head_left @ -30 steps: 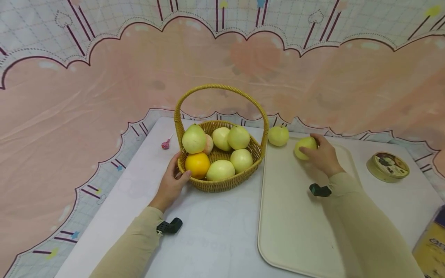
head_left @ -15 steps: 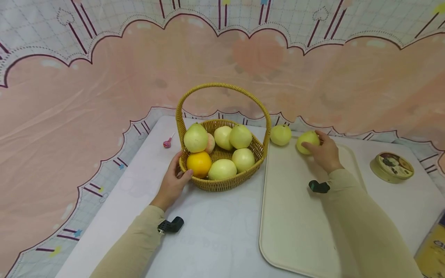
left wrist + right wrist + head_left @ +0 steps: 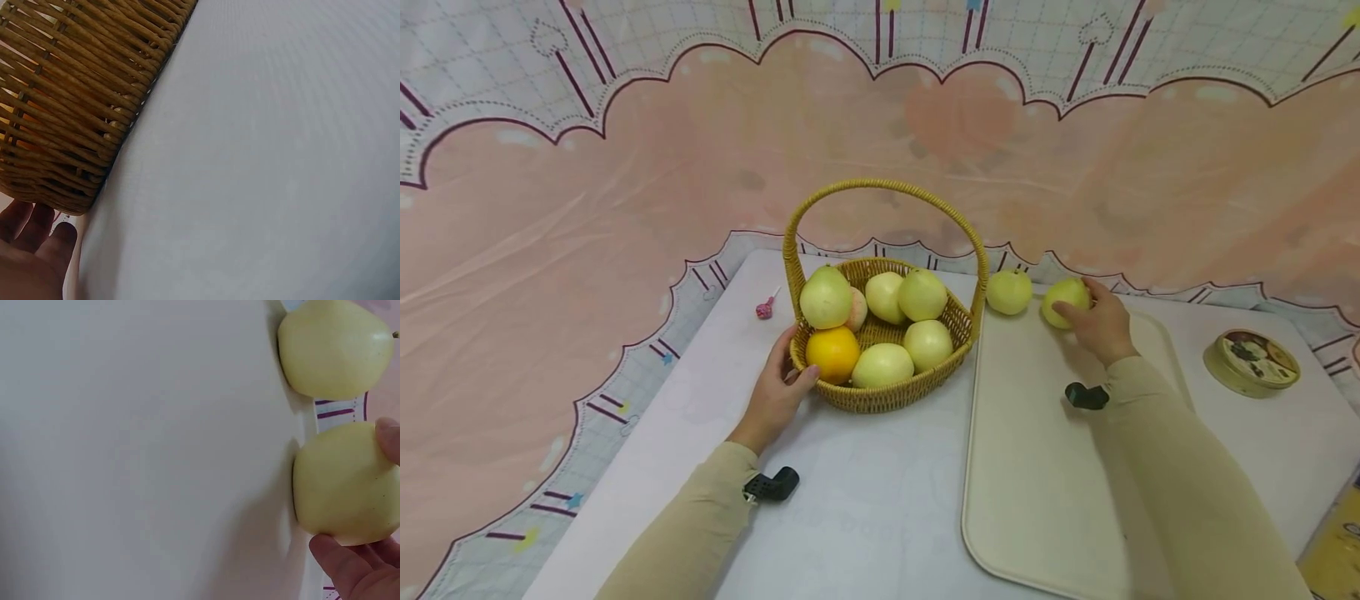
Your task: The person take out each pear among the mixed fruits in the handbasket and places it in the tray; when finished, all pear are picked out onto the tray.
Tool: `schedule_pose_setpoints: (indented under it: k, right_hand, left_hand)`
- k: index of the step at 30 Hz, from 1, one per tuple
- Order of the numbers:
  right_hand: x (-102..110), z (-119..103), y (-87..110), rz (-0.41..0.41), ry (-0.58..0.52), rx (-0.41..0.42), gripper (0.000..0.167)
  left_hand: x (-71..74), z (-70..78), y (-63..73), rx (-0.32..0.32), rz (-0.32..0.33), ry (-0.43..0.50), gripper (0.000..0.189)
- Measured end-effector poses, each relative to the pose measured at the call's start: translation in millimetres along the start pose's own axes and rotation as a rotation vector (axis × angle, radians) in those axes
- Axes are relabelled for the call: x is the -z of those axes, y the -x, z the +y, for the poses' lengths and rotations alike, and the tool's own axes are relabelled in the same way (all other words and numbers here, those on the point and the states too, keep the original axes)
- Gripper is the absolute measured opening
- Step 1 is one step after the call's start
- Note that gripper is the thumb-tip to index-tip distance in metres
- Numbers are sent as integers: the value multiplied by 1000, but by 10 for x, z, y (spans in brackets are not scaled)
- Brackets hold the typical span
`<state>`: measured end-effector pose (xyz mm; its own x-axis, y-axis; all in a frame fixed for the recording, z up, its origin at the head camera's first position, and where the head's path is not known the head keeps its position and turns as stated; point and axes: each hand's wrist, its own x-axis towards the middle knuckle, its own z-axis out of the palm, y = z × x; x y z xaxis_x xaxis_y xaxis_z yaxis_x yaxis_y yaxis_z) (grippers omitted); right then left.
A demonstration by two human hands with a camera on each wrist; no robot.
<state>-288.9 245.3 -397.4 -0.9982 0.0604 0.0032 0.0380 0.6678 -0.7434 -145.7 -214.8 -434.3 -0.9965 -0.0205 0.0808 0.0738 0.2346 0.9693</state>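
Yellow wicker basket (image 3: 872, 402) on the white table (image 3: 865, 517), holding an orange (image 3: 832, 357) and paler fruit. I note a lollipop (image 3: 765, 310) to its left, a round tin (image 3: 1255, 360) right of the beige tray (image 3: 1037, 467). A second pear (image 3: 1009, 292) stands between basket and gripped pear (image 3: 1066, 293). The latter sits at the tray's far edge, right hand (image 3: 1103, 323) spread to its breadth, thumb and fingers around it; left hand (image 3: 773, 398) grips the basket's near-left rim.
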Motion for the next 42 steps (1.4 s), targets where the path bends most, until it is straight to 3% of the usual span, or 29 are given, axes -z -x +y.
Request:
schedule_pose_setpoints:
  k: [9,26,36,42]
  right_hand:
    - [111,63,-12,-5,53,-43,83]
    - [448,371,47,2,35,-97,85]
    - [500,411,72,-20,35,-103,92]
    - [521,364,126,13,31,-82,95]
  left_hand:
    - [-2,-16,-14,1,1,-10,73]
    - [5,-22,-15,-3,1,-11,73]
    - [-6,0,-6,1,2,-16,73]
    - [-8,23,4,7,3,-23,73]
